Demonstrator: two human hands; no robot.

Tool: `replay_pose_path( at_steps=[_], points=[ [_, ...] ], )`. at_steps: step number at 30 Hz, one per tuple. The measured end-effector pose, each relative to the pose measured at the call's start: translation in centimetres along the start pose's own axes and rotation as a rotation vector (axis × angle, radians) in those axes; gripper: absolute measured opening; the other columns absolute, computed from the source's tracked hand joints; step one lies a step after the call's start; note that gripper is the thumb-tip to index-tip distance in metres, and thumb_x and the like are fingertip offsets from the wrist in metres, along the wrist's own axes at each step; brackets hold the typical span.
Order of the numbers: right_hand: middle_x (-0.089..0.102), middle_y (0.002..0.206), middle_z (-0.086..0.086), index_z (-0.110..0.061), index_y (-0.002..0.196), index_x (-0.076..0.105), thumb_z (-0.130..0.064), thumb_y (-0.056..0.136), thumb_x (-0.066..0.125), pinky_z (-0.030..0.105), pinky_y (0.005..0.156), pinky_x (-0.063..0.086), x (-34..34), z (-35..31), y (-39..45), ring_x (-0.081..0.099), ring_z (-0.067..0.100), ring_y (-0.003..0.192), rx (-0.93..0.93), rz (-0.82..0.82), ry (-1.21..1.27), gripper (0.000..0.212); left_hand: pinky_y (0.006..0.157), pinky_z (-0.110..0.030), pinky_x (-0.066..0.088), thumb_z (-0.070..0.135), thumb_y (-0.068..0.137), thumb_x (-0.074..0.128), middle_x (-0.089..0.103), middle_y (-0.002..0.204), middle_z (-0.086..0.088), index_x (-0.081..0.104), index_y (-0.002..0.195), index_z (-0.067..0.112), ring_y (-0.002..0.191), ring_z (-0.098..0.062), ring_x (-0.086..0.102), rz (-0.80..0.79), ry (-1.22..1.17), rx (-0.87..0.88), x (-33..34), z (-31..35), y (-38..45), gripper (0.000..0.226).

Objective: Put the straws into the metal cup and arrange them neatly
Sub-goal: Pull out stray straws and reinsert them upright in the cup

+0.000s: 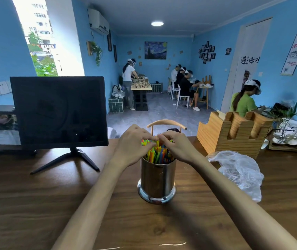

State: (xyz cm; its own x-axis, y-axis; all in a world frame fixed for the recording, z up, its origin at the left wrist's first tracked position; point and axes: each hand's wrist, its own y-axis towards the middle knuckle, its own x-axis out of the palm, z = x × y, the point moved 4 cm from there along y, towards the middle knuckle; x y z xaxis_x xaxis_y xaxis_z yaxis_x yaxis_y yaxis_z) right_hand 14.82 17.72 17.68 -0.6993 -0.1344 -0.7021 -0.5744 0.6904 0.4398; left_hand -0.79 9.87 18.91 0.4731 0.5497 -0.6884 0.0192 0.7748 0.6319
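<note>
A shiny metal cup point(157, 179) stands upright on the wooden table point(36, 195), in the middle. A thick bundle of coloured straws point(159, 154) stands in it, tops sticking out above the rim. My left hand point(135, 143) curls round the upper ends of the straws from the left. From the right, my right hand point(176, 145) grips the same tops. Fingertips of both hands meet over the bundle and hide its far side.
A dark monitor point(59, 110) on a stand is at the left. To the right lie a crumpled clear plastic bag point(239, 170) and a wooden holder point(234, 132). A chair back point(165, 123) shows behind the cup. People sit and stand further back.
</note>
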Motion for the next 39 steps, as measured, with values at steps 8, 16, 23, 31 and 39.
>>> replay_pose_path(
  at_steps=[8,16,23,31,39],
  points=[
    [0.068,0.112,-0.011,-0.022,0.110,0.075,-0.038,0.102,0.058,0.028,0.097,0.044,0.5,-1.2,-0.2,0.059,0.006,0.109,-0.083,-0.047,0.158,0.025,0.067,-0.017,0.049,0.020,0.089,0.078,0.075,0.085,0.015,0.080,0.105,0.028,0.073,-0.003,0.064,0.369,-0.402,-0.149,-2.9,0.2,0.8,0.018],
    [0.074,0.096,-0.006,-0.018,0.102,0.076,-0.035,0.089,0.076,0.034,0.088,0.052,0.5,-1.0,-0.1,0.066,0.007,0.095,-0.077,-0.060,0.158,0.021,0.064,-0.016,0.045,0.022,0.083,0.082,0.073,0.075,0.014,0.080,0.089,0.031,0.065,-0.001,0.060,0.043,-0.339,-0.154,-1.7,-0.3,0.5,0.011],
    [0.065,0.105,-0.011,-0.030,0.098,0.076,-0.058,0.069,0.084,0.039,0.093,0.053,-0.7,0.2,-0.6,0.063,0.011,0.105,-0.014,-0.157,0.266,0.041,0.062,-0.009,0.037,0.010,0.078,0.080,0.064,0.068,0.028,0.076,0.079,0.034,0.067,0.005,0.055,-0.157,-0.256,-0.131,-0.6,-0.2,0.1,0.024],
    [0.066,0.095,-0.007,-0.019,0.079,0.080,-0.034,0.071,0.090,0.027,0.082,0.051,-0.9,1.1,-0.7,0.062,0.005,0.093,0.010,-0.116,0.192,0.020,0.069,-0.018,0.044,0.033,0.070,0.088,0.064,0.086,0.010,0.072,0.082,0.032,0.079,-0.003,0.057,-0.333,-0.244,-0.113,0.0,0.5,-0.3,0.020],
    [0.066,0.099,-0.002,-0.026,0.076,0.079,-0.037,0.071,0.088,0.030,0.088,0.053,-0.6,0.9,-0.9,0.061,0.011,0.099,0.015,-0.112,0.222,0.016,0.069,-0.021,0.046,0.030,0.070,0.091,0.070,0.081,0.011,0.078,0.082,0.024,0.080,-0.004,0.060,-0.290,-0.132,-0.119,0.8,0.2,-0.5,0.018]
  ],
)
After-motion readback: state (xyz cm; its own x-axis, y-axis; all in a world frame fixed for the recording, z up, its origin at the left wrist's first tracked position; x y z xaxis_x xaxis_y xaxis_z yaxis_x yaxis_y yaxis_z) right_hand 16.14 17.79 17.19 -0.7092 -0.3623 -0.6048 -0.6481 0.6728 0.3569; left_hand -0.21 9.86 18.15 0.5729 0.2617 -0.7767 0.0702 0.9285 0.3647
